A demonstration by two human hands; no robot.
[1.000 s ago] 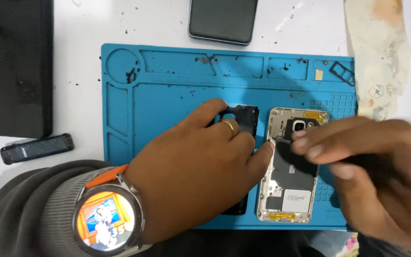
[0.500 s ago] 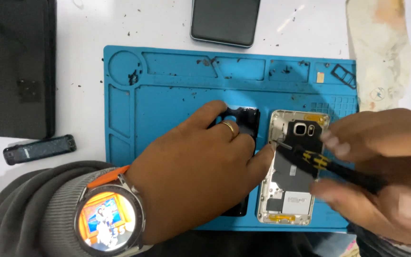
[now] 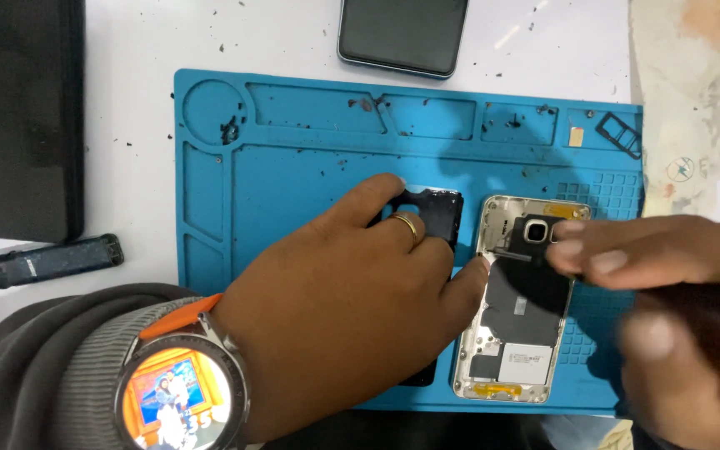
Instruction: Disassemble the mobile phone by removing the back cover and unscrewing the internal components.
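An opened phone [image 3: 517,333] lies on a blue silicone mat [image 3: 293,183], its inner black shield, camera module and metal frame showing. My left hand [image 3: 352,308] rests flat over a black back cover [image 3: 439,212] just left of the phone, with the thumb tip against the phone's left edge. It wears a gold ring and a round watch with an orange strap. Coming in from the right, my right hand [image 3: 660,267] is partly blurred. It pinches a thin black tool [image 3: 512,254], whose tip lies on the phone just below the camera module.
A second phone [image 3: 402,33] lies face down above the mat. A large black device [image 3: 18,117] and a small black bar [image 3: 53,259] sit on the left. A SIM tray [image 3: 618,133] rests in the mat's top right pocket. A stained cloth [image 3: 685,108] is on the right.
My right hand has shifted and the tool tip has moved up toward the camera module. My left hand has stayed on the back cover.
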